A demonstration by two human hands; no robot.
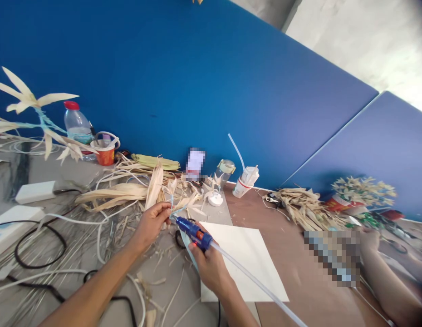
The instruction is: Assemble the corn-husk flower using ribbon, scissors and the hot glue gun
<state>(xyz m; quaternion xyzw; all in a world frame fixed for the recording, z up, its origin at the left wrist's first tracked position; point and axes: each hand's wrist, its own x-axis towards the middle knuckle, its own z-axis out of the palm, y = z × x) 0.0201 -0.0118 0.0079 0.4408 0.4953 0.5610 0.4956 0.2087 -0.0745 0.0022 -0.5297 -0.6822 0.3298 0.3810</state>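
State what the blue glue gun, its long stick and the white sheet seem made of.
Glue gun: probably hard plastic, smooth, judging by its moulded blue casing.
Long stick: likely hot-melt glue, smooth, whitish and translucent.
White sheet: matte, flat, crisp-edged; paper or card, I can't tell which.

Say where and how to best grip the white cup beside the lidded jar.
Probably the outer wall of the white cup, from the right: the lidded jar stands close on its left, and a long thin stick juts from the top.
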